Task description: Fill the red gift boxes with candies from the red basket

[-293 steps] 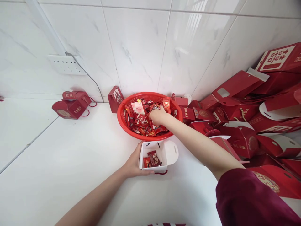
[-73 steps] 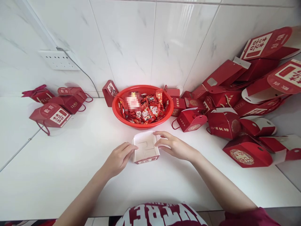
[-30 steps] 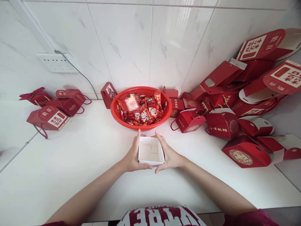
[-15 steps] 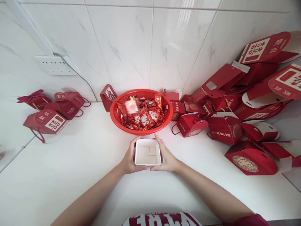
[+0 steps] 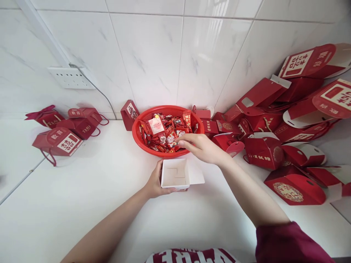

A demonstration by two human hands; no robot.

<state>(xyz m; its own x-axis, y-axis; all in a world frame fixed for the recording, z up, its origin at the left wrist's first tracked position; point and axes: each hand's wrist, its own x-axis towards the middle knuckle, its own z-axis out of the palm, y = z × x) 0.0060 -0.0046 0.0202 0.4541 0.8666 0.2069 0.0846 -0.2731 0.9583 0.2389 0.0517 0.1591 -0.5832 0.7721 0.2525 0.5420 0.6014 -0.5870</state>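
The right hand (image 5: 201,148) lets go of the open white-lined paper box (image 5: 175,174) and now reaches over the round red plastic basket (image 5: 138,124) of red-wrapped sweets (image 5: 164,135); one box flap lies open to the right.

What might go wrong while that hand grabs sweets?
The small open white-lined paper box is steadied only by the left hand, so it might tip or slide. The right hand reaches over the rim of the round red plastic basket; wrapped red sweets could spill onto the white counter. Its forearm passes close to red paper gift boxes and may nudge them.
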